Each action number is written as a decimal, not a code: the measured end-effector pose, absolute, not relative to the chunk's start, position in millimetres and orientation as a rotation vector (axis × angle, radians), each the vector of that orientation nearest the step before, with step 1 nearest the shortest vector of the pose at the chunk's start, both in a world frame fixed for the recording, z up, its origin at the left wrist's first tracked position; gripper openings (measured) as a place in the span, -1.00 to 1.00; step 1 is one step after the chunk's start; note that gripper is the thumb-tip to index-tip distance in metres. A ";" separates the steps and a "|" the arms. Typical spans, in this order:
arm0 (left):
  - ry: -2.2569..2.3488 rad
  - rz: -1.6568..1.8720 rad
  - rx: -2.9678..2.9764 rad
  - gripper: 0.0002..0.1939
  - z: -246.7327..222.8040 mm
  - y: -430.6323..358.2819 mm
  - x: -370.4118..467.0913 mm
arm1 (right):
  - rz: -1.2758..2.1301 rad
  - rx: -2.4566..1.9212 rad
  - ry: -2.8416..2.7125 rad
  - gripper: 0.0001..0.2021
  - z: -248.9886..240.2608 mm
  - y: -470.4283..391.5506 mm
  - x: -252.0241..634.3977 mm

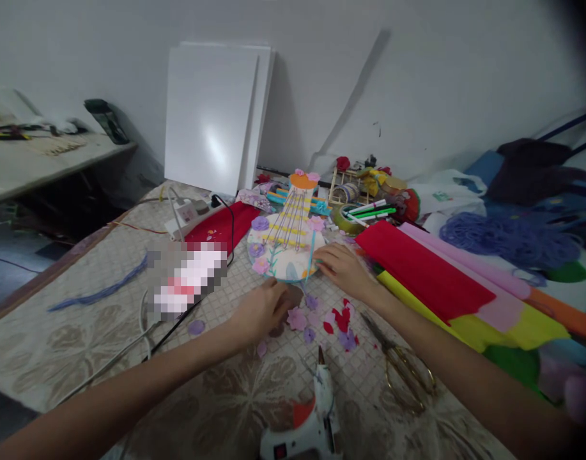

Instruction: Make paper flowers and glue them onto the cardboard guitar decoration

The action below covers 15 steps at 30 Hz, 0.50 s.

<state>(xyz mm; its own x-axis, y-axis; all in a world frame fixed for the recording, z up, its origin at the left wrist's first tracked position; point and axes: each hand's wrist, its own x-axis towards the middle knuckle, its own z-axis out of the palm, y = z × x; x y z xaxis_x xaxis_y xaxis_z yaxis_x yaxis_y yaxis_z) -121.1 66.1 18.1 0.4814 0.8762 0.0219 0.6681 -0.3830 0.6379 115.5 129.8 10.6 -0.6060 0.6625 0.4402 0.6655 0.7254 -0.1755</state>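
Note:
A guitar-shaped craft (285, 260) stands before me, with a pale body, an orange head, strings, yellow bars and paper flowers round its edge. A thin blue strip (312, 246) runs down its right side. At that side, the curled fingers of my right hand (343, 269) close on the strip. My left hand (262, 310) is bent just below the craft's bottom edge, fingers pressed together; whatever is in them is hidden. Loose pink flowers (296, 318) and red petals (341, 317) lie between my forearms. Nearer me is a hot glue gun (324, 396), its nozzle pointing away.
Gold-handled scissors (408, 377) lie beside my right forearm. Red crepe paper (422, 271) and other coloured sheets cover the right side. A power strip (190, 214) and cables are at left. White boards (211, 118) lean on the wall. Markers rest in a tape roll (347, 220).

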 end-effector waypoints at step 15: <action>1.296 0.756 2.095 -0.87 59.7 129.7 -99.7 | 0.527 -1.010 -2.213 -0.92 17.9 146.8 107.6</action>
<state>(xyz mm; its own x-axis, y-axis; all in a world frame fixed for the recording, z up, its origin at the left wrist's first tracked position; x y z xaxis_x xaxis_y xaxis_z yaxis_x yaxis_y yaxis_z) -99.7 129.7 59.7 0.3746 0.9114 0.1706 0.5972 -0.3779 0.7075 107.6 146.8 17.9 -0.4991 0.7761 0.3855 0.5189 0.6240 -0.5843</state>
